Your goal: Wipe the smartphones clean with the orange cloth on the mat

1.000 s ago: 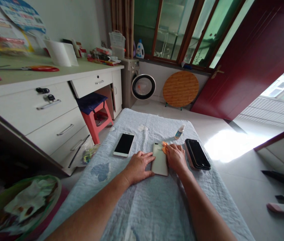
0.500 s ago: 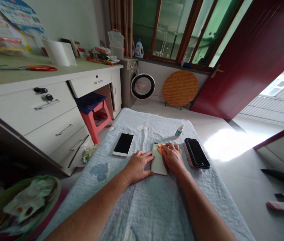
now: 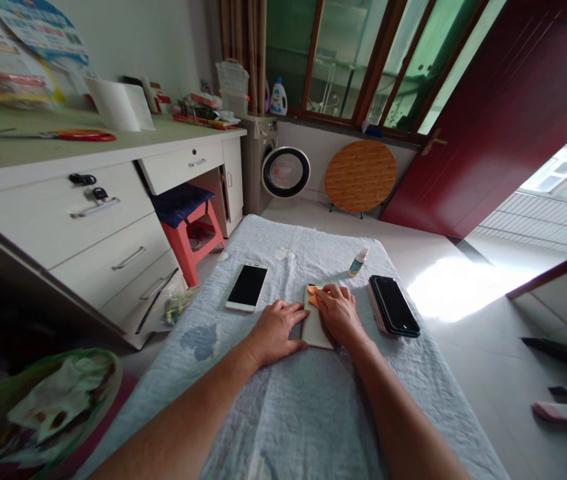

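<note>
A white phone (image 3: 315, 333) lies back side up on the cloth-covered surface, its top partly covered. My left hand (image 3: 276, 333) holds it along the left edge, fingertips at the side and thumb near the lower corner. Pinched in my right hand (image 3: 339, 312) is an orange cloth (image 3: 313, 298), pressed on the upper part of the phone's back. To the left, another white phone (image 3: 247, 287) lies with its dark screen up. A stack of dark phones (image 3: 394, 305) sits right of my right hand. Behind it stands a small spray bottle (image 3: 357, 262).
A light blue quilted cloth (image 3: 283, 413) covers the work surface. At lower left is a bin (image 3: 118, 380) with crumpled tissue in it. A red stool (image 3: 191, 233) stands by the white desk (image 3: 108, 233). A round wooden tabletop (image 3: 361, 175) leans at the back.
My right hand has slid a little to the left with the orange cloth, across the top of the phone's back. My left hand and the phone stay in place.
</note>
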Motion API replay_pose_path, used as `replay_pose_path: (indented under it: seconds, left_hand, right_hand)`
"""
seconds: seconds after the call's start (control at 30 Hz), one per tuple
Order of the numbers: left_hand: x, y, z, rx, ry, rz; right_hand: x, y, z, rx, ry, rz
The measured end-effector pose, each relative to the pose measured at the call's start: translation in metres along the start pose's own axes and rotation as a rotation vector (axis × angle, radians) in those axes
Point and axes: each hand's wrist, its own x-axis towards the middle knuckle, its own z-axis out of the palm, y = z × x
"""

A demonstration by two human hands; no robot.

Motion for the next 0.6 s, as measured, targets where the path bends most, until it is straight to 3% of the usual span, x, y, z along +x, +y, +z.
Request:
replay_pose_path:
  seconds: [0.3,0.6]
  left_hand:
    - [-0.0004,-0.0006,0.0013,0.0,0.005,-0.001]
    - [0.0004,-0.0005,0.0014,0.007,0.008,0.001]
  right_hand:
    - [0.0027,0.0047,0.0053,-0.052,0.018,0.114]
    - [0.0005,0.0045,0.0025,0.064,0.025,-0.022]
